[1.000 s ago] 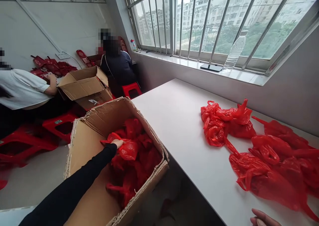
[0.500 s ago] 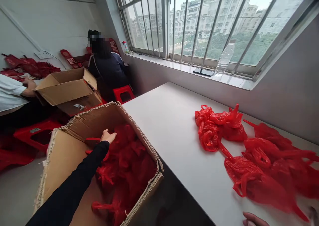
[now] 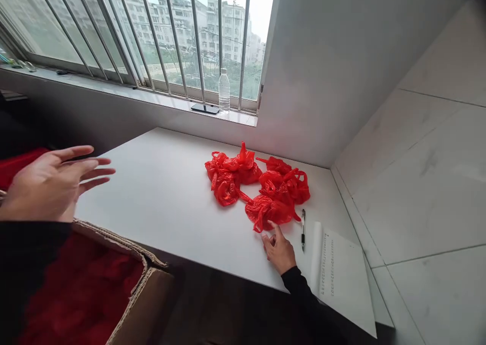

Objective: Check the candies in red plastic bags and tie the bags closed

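My left hand (image 3: pixel 56 183) is raised above the cardboard box (image 3: pixel 142 299), its fingers spread and nothing in them. Red plastic bags (image 3: pixel 79 284) fill the box, blurred in this view. My right hand (image 3: pixel 280 250) rests low over the white table (image 3: pixel 170 198). Its index finger reaches to the edge of a knotted red plastic bag (image 3: pixel 271 211); whether it touches cannot be made out. Other knotted red bags (image 3: pixel 231 175) lie bunched behind and to the left of it.
Right of the bags lie a black pen (image 3: pixel 303 228) and an open notebook (image 3: pixel 341 269) with handwritten rows. A phone (image 3: pixel 205 109) and a clear bottle (image 3: pixel 224 91) are on the windowsill. The wall (image 3: pixel 307 97) bounds the table at the back.
The view has swung to the right. My left hand has come up out of the box, empty. My right hand has come into fuller view beside the bags on the table.
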Action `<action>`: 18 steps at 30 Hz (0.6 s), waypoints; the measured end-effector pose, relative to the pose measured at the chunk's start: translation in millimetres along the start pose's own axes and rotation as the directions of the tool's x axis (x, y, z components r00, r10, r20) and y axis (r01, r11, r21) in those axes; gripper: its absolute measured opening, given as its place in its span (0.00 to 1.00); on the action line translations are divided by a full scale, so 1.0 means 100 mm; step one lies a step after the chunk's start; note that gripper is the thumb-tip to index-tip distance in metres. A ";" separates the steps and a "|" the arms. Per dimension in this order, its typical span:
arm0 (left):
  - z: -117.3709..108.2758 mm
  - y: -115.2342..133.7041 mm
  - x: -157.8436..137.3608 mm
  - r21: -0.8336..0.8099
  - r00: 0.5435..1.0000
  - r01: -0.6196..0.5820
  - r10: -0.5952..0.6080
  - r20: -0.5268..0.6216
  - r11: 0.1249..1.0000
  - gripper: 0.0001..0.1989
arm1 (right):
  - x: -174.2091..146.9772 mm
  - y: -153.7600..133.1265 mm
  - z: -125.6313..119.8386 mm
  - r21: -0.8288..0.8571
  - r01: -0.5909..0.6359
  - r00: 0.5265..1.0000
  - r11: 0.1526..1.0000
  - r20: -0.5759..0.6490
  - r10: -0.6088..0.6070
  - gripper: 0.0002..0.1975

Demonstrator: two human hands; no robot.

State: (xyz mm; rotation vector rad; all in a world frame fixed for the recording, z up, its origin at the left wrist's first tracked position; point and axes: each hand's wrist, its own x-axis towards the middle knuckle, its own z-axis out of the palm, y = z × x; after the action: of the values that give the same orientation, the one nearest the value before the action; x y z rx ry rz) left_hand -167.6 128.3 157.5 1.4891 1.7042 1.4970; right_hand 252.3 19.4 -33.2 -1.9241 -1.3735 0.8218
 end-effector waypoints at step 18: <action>2.38 -0.47 -2.28 0.074 0.834 -0.247 0.173 0.524 0.966 0.19 | -0.49 0.21 -0.15 0.311 0.203 0.978 0.928 -0.111 -0.177 0.21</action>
State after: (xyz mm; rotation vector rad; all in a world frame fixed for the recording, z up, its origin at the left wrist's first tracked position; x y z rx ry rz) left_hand 88.6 37.1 -34.4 1.9891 1.3686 0.9509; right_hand 263.0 -34.5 -34.5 -1.5318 -1.2665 0.8074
